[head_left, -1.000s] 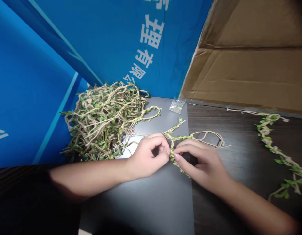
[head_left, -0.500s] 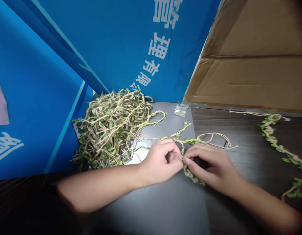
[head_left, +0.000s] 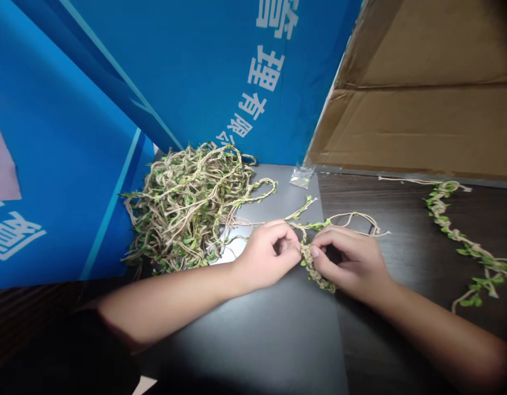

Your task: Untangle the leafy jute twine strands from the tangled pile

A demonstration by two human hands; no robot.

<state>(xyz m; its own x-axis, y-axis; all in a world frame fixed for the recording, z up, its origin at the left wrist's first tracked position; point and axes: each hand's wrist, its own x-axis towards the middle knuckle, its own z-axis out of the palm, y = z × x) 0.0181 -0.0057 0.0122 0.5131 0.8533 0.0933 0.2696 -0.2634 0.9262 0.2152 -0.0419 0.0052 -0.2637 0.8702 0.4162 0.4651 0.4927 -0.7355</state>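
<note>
Toward five o'clock from centre, the left hand (head_left: 270, 253) and right hand (head_left: 352, 259) clamp fingers on a leafy braid (head_left: 314, 271). It should handle light and soft, best pinched mid-weave.

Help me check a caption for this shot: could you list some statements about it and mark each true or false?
1. The left grip and right grip meet at one leafy braid. True.
2. A leafy strand at far right lies on dark wood. True.
3. The clear packet lies on that wood. False: it is on the grey mat.
4. The cardboard stands left of the blue panel. False: it stands right of it.
5. The tangled heap is green leaves alone. False: it also has beige cord.
</note>
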